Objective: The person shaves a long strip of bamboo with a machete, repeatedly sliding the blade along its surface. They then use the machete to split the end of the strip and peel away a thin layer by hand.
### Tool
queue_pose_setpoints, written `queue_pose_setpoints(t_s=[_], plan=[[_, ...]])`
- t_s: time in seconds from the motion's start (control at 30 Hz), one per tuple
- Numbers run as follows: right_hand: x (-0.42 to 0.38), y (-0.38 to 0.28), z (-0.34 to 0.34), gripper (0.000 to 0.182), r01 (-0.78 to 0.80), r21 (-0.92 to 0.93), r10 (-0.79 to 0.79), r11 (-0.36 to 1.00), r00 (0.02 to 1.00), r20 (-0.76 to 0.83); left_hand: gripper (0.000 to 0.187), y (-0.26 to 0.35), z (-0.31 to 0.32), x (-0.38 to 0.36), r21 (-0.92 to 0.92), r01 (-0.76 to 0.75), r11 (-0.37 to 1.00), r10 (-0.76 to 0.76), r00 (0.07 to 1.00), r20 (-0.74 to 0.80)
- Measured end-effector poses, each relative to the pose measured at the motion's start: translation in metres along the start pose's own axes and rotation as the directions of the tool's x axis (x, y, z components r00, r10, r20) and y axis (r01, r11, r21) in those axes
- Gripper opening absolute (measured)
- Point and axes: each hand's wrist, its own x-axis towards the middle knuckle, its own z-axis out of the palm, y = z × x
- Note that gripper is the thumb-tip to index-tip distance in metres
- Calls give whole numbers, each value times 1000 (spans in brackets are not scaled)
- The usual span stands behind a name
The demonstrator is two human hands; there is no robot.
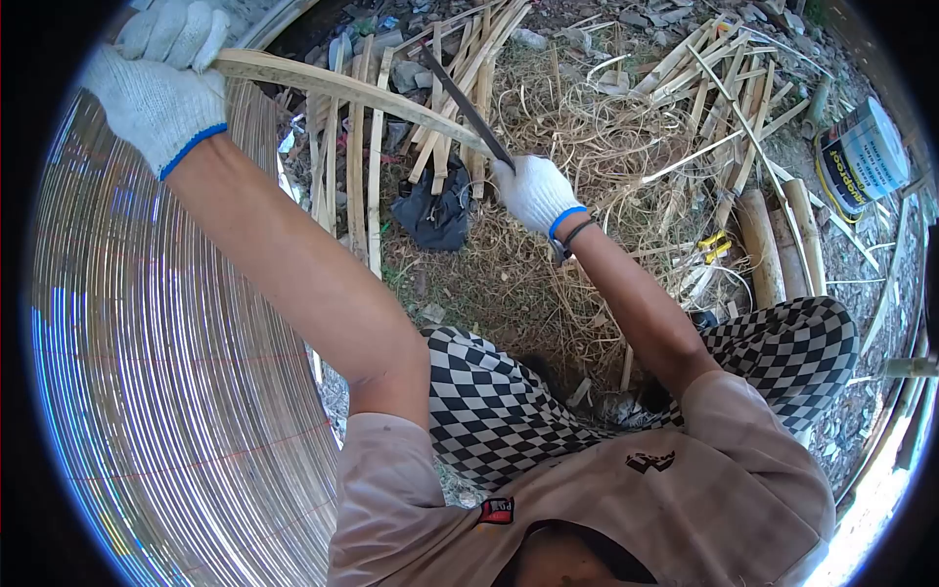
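The left hand (white-gloved) clasps one end of a pale strip, which runs rightward to a knife — gripped in the right hand — with curled shavings beyond and a bucket farther right.

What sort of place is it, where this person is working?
Probably an outdoor yard for working bamboo or wood: curly shavings litter the ground, cut strips lie in piles, and a slatted screen borders one side.

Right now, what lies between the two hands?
In the head view, a pale strip spans from the left hand toward the dark blade at the right hand.
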Motion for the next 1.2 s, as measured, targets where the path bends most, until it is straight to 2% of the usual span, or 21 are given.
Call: queue_pose_setpoints(t_s=[0.03,0.13,0.23,0.27,0.33,0.4,0.47,0.5,0.53,0.57,0.63,0.67,0.77,0.87,0.9,0.97,1.03,1.07,1.13,1.17,1.2], plan=[[5,2,-3,37,-93,14,92,996,993,80,53,-4,-4,7,-22,7,1000,-7,1000,16],[-27,-16,-16,39,48,52,-44,998,996,-76,50,-15,-51,50,-255,208,944,-77,892,445],[-18,-1,8,41,-33,8,34,999,996,-80,51,-20,-54,52,-235,226,945,-114,904,412],[-1,23,21,42,-108,-31,109,994,994,12,52,-19,-55,51,-219,224,950,-124,911,394],[-5,8,-4,49,-81,-50,83,995,996,45,56,-21,-55,47,-164,197,967,-133,933,334],[-12,3,-12,54,-25,-70,29,997,999,46,59,-23,-62,53,-298,291,909,-104,851,514],[-15,18,5,53,-53,-44,54,998,998,18,64,-26,-75,54,-333,346,877,-98,808,581],[-13,31,14,53,-65,-31,65,997,998,-4,66,-28,-77,52,-321,340,884,-104,813,573],[5,58,28,49,-230,-76,238,970,963,126,69,-29,-77,50,-316,331,889,-104,818,566],[13,77,36,49,-254,14,249,967,956,156,71,-29,-76,53,-325,329,887,-95,818,568],[8,62,17,53,-106,-109,117,988,988,98,74,-28,-78,58,-348,345,872,-88,810,580],[-1,43,2,51,-165,-96,176,982,977,119,75,-30,-81,57,-358,367,859,-98,803,588],[-6,64,34,52,-45,-22,45,999,999,19,76,-30,-89,58,-370,392,842,-92,781,618],[13,130,76,53,-359,21,352,933,922,159,73,-31,-96,60,-368,344,864,-33,768,640],[21,141,74,53,-269,-136,295,954,925,238,72,-31,-96,61,-369,335,867,-18,761,649],[15,121,49,51,-321,-92,333,943,926,181,72,-33,-95,66,-372,379,847,-28,731,681],[-7,105,42,47,-277,-94,289,956,945,150,71,-31,-95,67,-379,430,819,-40,701,712],[-10,100,40,46,-251,-95,262,963,956,130,71,-30,-95,66,-386,434,814,-39,704,710],[0,153,65,43,-170,-243,227,955,946,231,70,-31,-95,62,-406,425,809,-36,725,688],[5,184,79,42,-122,-315,212,941,940,267,68,-32,-91,59,-414,349,841,-29,792,610],[6,202,91,39,-290,-245,330,925,933,141,66,-33,-86,56,-407,273,872,-21,851,525]])
